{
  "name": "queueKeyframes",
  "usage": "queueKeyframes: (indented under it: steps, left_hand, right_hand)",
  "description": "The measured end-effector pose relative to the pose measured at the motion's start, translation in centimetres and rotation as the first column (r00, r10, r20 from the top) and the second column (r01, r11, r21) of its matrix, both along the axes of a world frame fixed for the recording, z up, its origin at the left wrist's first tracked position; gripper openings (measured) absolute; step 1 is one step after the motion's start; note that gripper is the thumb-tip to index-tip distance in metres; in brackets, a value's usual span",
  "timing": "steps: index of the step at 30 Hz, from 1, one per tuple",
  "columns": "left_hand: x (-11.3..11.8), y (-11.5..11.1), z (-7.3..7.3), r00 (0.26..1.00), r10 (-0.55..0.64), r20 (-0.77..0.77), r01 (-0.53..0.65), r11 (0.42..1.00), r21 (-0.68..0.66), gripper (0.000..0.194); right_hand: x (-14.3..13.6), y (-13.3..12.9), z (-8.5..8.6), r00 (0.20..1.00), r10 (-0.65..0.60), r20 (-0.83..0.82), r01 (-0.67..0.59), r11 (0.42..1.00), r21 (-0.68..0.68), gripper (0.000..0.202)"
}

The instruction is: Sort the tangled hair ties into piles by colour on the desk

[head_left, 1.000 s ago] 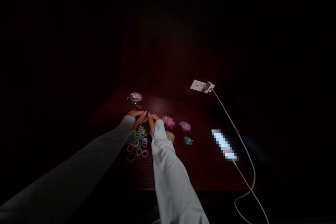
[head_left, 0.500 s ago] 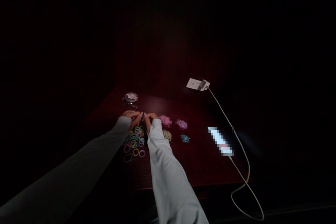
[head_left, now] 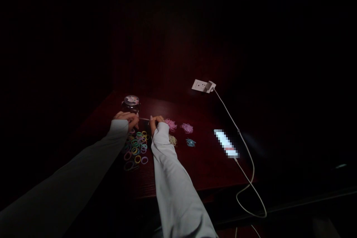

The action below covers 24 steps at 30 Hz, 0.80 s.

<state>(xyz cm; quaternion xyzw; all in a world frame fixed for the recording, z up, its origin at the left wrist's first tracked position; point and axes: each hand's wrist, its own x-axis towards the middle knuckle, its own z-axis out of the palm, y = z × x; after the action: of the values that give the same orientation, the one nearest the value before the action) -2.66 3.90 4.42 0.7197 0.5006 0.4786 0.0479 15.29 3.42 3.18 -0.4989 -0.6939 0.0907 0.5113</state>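
My left hand and my right hand are out over a dark red table, a short way apart. A thin pale band is stretched taut between their pinched fingers. Under and in front of the hands lies a spread of several coloured hair ties. Both arms are in long light sleeves.
A small glass jar stands behind my left hand. Small heaps of pink bands, purple bands, pale bands and blue bands lie to the right. A lit phone is charging by a white cable from a wall socket.
My hands were together over the hair ties; they have drawn apart, stretching a band between them. The view has shifted so everything sits further left and up.
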Motion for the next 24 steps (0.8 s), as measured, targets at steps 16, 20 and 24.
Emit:
queueKeyframes:
  steps: [16, 20, 24]
  left_hand:
    - [0.4, 0.5, -1.0, 0.989, -0.103, -0.105, 0.112, 0.99, 0.086, 0.049]
    - [0.6, -0.2, -0.8, 0.983, -0.166, -0.082, 0.175, 0.977, 0.118, 0.054]
    - [0.7, -0.3, -0.6, 0.983, -0.184, 0.018, 0.181, 0.978, 0.106, 0.057]
  right_hand:
    - [-0.3, -1.0, 0.4, 0.936, -0.022, 0.351, 0.003, 0.998, 0.056, 0.027]
    - [1.1, -1.5, 1.3, 0.907, -0.044, 0.42, -0.01, 0.992, 0.126, 0.026]
    - [4.6, -2.4, 1.6, 0.899, -0.164, 0.405, 0.081, 0.973, 0.214, 0.027]
